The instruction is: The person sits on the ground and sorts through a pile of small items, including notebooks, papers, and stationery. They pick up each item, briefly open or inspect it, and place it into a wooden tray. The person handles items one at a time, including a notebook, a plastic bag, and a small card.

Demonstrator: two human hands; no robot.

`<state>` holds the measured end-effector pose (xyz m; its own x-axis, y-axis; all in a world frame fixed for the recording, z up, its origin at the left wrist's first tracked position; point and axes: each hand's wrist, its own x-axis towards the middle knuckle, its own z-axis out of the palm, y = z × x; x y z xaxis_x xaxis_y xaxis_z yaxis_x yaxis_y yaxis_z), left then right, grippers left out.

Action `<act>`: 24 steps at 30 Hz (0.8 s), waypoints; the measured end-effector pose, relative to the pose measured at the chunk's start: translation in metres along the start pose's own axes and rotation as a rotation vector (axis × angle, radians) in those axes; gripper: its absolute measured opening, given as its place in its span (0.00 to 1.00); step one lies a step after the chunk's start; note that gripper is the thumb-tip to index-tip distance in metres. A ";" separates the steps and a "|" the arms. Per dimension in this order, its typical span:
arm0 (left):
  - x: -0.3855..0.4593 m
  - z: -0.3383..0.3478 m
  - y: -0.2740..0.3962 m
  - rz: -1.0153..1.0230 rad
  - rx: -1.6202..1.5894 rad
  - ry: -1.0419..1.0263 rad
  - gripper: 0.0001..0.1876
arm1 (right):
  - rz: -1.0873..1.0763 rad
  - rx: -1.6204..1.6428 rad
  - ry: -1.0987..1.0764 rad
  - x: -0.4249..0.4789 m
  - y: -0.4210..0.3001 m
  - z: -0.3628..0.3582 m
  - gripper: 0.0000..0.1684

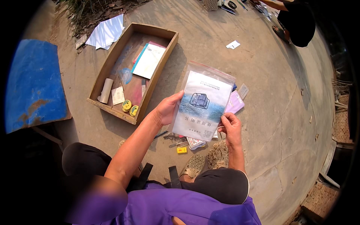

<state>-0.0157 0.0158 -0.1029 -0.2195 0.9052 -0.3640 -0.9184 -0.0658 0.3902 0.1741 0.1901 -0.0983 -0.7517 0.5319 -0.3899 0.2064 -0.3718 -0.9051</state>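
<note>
A clear zip bag with a printed manual [201, 104] inside is held up between my hands, above the concrete. The cover bears writing and a picture of a machine in a tubular frame. My left hand [168, 108] grips its left edge, thumb on top. At the lower right corner, my right hand [231, 126] pinches the bag between thumb and fingers. Partly hidden behind it lie a purple packet [235, 101] and a boxed item [195, 143]. Below are a small yellow box [182, 150] and a heap of tangled netting or string [218, 154].
A wooden drawer [112, 60] to the left holds a booklet [149, 60], a blue protractor [125, 75], a paper roll [106, 90] and two yellow round tins [130, 107]. White sheets [108, 31] lie behind it. A blue panel [36, 84] stands far left. Another person [296, 24] is at upper right.
</note>
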 end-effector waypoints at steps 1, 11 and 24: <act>0.000 0.001 0.000 0.000 -0.001 -0.005 0.24 | 0.001 0.002 0.002 0.000 0.000 0.000 0.05; 0.000 0.001 0.002 0.070 0.049 0.023 0.21 | -0.005 0.037 -0.003 0.002 0.004 -0.001 0.04; -0.003 -0.007 0.018 0.166 0.145 0.128 0.22 | 0.034 0.017 0.011 0.003 0.002 0.002 0.07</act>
<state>-0.0337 0.0090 -0.1005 -0.4119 0.8260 -0.3848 -0.8112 -0.1401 0.5677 0.1711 0.1890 -0.1004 -0.7372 0.5272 -0.4227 0.2213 -0.4027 -0.8882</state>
